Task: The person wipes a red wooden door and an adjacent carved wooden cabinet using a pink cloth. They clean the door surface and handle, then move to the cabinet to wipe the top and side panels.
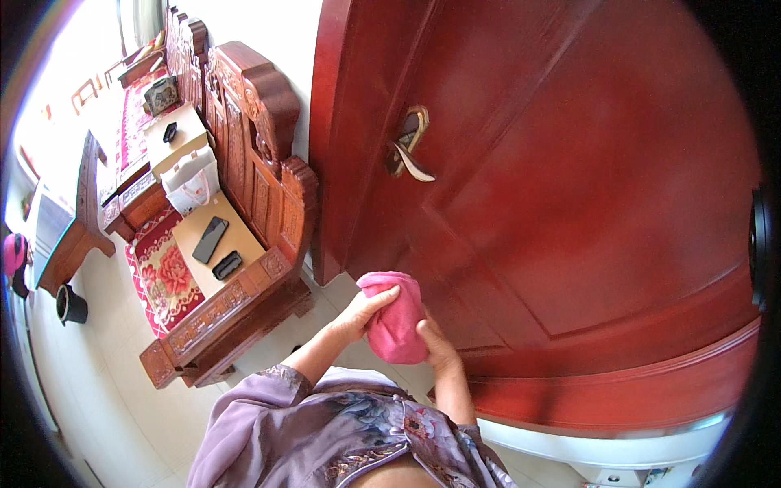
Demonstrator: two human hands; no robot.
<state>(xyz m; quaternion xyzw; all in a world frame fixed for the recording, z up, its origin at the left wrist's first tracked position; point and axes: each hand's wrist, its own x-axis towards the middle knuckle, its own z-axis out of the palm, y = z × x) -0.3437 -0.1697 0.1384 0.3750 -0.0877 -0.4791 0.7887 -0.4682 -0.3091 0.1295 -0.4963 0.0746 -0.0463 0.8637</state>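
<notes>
A folded pink cloth (396, 323) is held between both hands in front of my body. My left hand (366, 311) grips its left side, with the thumb lying across the top. My right hand (436, 341) presses against its right side; part of its fingers is hidden behind the cloth. Just beyond the hands stands a dark red wooden door (573, 183), shut or nearly so. Its metal lever handle (415, 163) sits above the cloth in the picture, touched by neither hand.
To the left stands a carved wooden sofa (244, 299) bearing a smartphone (210, 240), a black case (227, 265) and a white paper bag (192, 186). A wooden table (76, 226) and a black bin (71, 305) are farther left.
</notes>
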